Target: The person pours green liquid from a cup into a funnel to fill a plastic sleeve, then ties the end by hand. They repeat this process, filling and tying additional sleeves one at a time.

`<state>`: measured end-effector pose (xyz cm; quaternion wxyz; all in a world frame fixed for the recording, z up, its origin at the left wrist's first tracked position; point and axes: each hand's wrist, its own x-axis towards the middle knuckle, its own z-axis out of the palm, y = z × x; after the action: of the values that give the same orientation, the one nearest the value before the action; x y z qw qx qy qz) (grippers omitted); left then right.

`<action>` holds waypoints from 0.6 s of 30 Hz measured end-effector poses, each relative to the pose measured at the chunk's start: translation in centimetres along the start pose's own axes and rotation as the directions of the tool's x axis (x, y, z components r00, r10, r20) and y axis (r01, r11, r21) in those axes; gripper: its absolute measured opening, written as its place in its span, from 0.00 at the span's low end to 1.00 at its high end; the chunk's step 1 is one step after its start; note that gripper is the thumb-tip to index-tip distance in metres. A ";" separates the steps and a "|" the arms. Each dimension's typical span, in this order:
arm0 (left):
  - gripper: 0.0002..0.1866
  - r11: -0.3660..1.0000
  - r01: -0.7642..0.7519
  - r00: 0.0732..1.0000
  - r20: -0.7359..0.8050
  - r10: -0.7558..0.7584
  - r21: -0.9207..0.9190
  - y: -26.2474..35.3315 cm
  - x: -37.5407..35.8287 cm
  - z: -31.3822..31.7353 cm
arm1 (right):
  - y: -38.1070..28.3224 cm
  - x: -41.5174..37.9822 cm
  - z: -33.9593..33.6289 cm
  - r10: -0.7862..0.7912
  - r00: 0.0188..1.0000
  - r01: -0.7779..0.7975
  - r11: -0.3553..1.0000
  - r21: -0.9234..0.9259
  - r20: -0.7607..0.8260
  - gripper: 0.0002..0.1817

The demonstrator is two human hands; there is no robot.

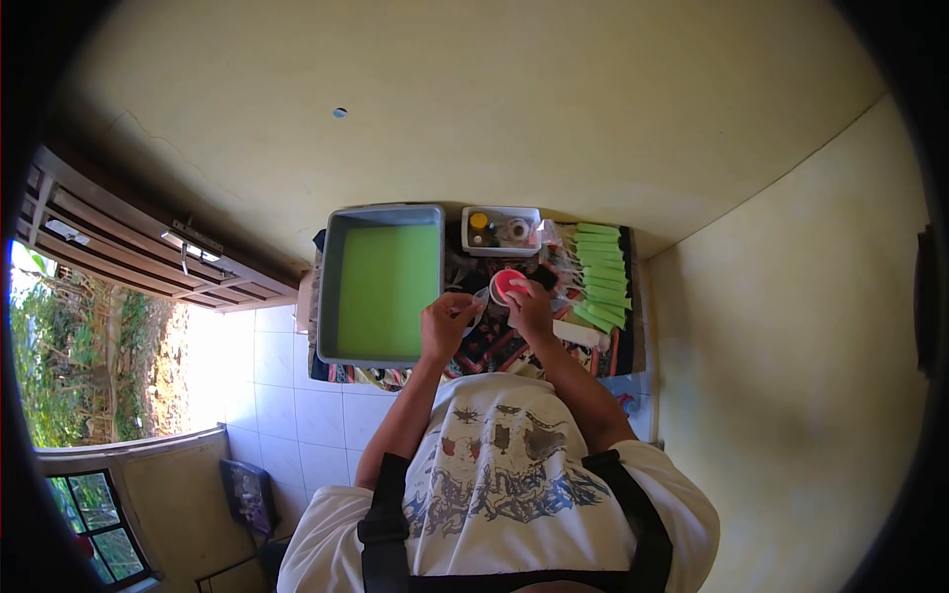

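My left hand [447, 321] is in the middle of the table, just right of the grey basin [323, 296] of green liquid. Its fingers are pinched on a thin, clear piece that looks like plastic [480, 298]; its exact kind is hard to make out. Beside it, my right hand [532, 311] grips a round red object with a pale rim [508, 285], close to the clear piece. Farther right lie several filled green plastic tubes [601, 272] in a row, their narrow ends toward my hands.
Behind my hands stands a white container [473, 247] with a yellow-capped item and small things. A pale, long object [576, 334] lies right of my right hand. The patterned cloth [494, 351] covers the table, which stands against the wall [554, 119].
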<state>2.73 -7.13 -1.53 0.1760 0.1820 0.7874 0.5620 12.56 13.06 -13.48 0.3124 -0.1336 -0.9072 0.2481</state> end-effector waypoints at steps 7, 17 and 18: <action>0.12 0.997 -0.071 0.997 0.002 0.071 -0.002 1.7 0.4 -1.4 | -7.7 5.8 -9.4 0.016 0.965 0.022 0.990 0.141 -0.262 0.09; 0.12 0.994 -0.109 0.994 0.030 0.109 0.003 3.1 -0.1 -2.1 | -16.9 9.1 -16.1 -0.139 0.962 0.195 0.953 0.233 -0.234 0.08; 0.13 0.994 -0.112 0.993 0.031 0.112 -0.001 3.2 -0.3 -2.2 | -16.9 8.9 -15.9 -0.152 0.964 0.198 0.958 0.209 -0.217 0.08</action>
<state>2.18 -8.08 2.19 0.1563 0.2349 0.7733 0.5678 14.32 8.17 10.83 0.4357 -0.0397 -0.8450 0.3074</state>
